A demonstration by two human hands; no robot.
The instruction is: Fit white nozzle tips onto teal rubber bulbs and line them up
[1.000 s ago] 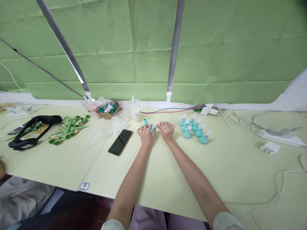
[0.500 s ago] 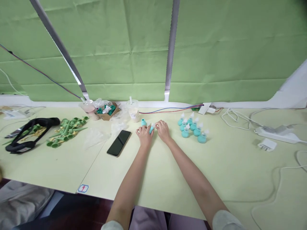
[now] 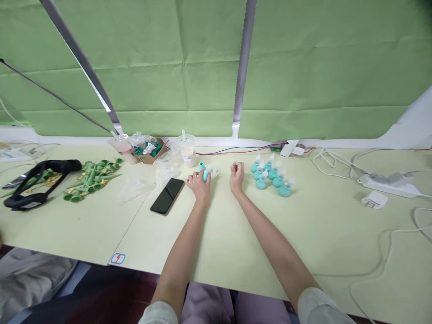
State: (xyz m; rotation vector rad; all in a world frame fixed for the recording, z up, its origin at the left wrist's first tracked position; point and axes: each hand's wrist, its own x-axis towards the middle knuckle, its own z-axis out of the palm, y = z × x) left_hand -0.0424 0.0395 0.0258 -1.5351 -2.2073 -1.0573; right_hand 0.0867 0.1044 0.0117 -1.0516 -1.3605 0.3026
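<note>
My left hand [image 3: 199, 186] is closed around a small turquoise squeeze bottle [image 3: 205, 175], its rounded side showing between thumb and fingers. Just behind it a turquoise bottle-shaped piece [image 3: 201, 166] stands on the table. Small translucent white tips [image 3: 215, 172] lie right of the left hand. Apart from these, my right hand [image 3: 237, 176] is curled, fingers pressed together; whatever it may hold is hidden. Several round turquoise squeeze bottles [image 3: 284, 189] with clear pointed tips stand upright to its right.
A black phone [image 3: 167, 196] lies left of my left forearm. Farther left are plastic wrap [image 3: 135, 189], green cone-shaped parts [image 3: 91, 180] and a black headset strap [image 3: 42, 184]. Drink cups [image 3: 186, 150] and a cardboard box [image 3: 153, 157] stand behind. A power strip [image 3: 388, 186] with white cables lies right.
My hands have moved apart: the right one has gone right and curled up, the left has shifted slightly left with the bottle. The white tips beside it are now uncovered.
</note>
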